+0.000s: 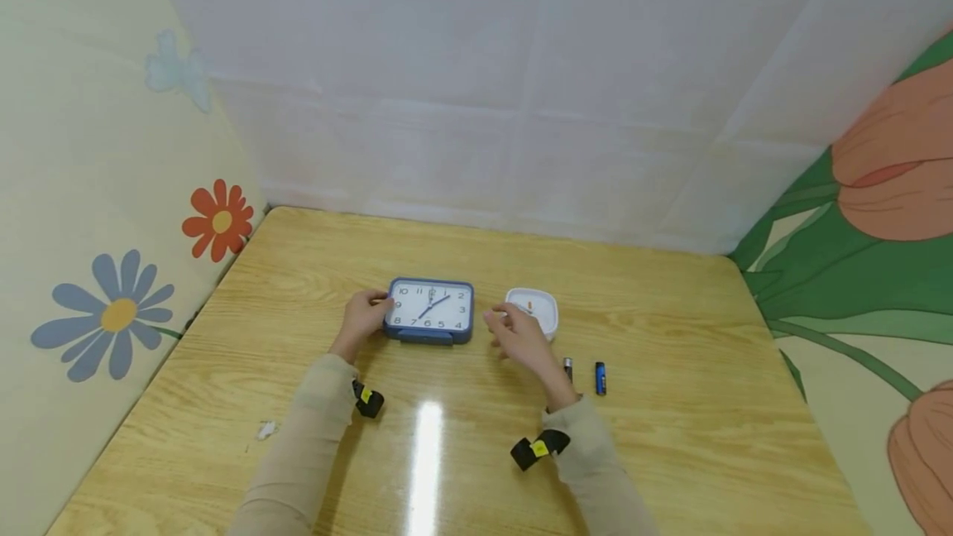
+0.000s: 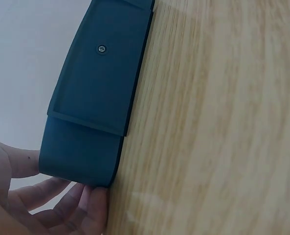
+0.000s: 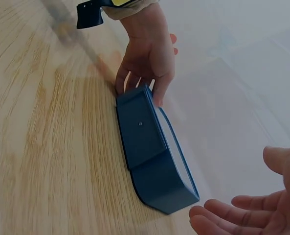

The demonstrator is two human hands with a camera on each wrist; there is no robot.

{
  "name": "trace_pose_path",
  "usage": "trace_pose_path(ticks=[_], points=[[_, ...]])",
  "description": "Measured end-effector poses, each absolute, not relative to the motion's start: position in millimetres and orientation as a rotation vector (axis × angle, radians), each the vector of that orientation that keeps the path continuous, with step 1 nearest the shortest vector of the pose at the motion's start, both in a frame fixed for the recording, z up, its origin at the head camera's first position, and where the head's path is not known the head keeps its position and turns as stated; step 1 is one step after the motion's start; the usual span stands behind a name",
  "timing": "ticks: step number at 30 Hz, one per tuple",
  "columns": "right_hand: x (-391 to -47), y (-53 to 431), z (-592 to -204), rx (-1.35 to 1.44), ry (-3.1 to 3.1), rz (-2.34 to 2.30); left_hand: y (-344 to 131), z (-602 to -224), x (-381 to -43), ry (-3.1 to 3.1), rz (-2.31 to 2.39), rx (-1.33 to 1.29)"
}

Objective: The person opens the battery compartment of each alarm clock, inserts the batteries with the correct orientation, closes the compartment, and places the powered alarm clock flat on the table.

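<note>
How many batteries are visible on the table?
2: a blue battery on the table, and a darker battery left of it, by the wrist of the right hand, apparently partly hidden. More could be hidden.

A clock, a white dish and a grey battery, each partly hidden by a hand or wrist.
From here, the left hand covers a little of the clock's left edge, and the clock's back is out of sight. The right hand blocks the dish's lower left; the small bits inside are too tiny to name. Its wrist hides the battery's lower end. A white scrap near the left sleeve is too small to identify. The left-wrist view crops clock and hand; the right-wrist view cuts off the right hand and blurs what lies beyond the left.
</note>
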State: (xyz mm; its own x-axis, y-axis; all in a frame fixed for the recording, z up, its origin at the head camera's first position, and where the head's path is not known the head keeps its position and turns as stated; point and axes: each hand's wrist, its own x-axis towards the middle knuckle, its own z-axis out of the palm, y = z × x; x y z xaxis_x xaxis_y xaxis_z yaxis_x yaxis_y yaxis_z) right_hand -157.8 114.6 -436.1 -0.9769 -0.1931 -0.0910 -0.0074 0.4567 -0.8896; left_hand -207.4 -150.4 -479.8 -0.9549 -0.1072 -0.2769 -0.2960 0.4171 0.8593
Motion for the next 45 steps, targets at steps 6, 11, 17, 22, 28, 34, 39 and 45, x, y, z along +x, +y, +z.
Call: trace_pose_path(ticks=[6, 11, 17, 22, 28, 34, 39, 45], points=[[-166.4, 100.2, -435.4, -0.106, 2.543, -1.553, -149.5, -478.8, -208.4, 2.502, 1.562, -0.335], [-171.2, 91.7, -437.5, -0.075, 2.594, -1.518, -148.6, -480.3, -210.7, 2.516, 1.567, -0.315], [-176.3, 84.3, -443.0, -0.046, 2.772, -1.331, -147.9, -481.2, -210.7, 2.534, 1.559, -0.307], [-181.1, 78.8, -447.7, -0.064, 2.793, -1.291, -146.6, -479.0, -209.3, 2.540, 1.558, -0.310], [-187.8, 72.4, -457.6, -0.045, 2.776, -1.278, -145.5, -479.5, -209.6, 2.526, 1.573, -0.323], [-192.2, 68.2, -467.1, -0.040, 2.783, -1.259, -146.2, -481.5, -210.1, 2.514, 1.581, -0.334], [-192.5, 65.7, -471.9, -0.049, 2.815, -1.254, -148.3, -482.9, -209.9, 2.527, 1.568, -0.341], [-193.3, 62.4, -474.6, -0.028, 2.810, -1.291, -150.5, -483.7, -209.5, 2.560, 1.522, -0.341]])
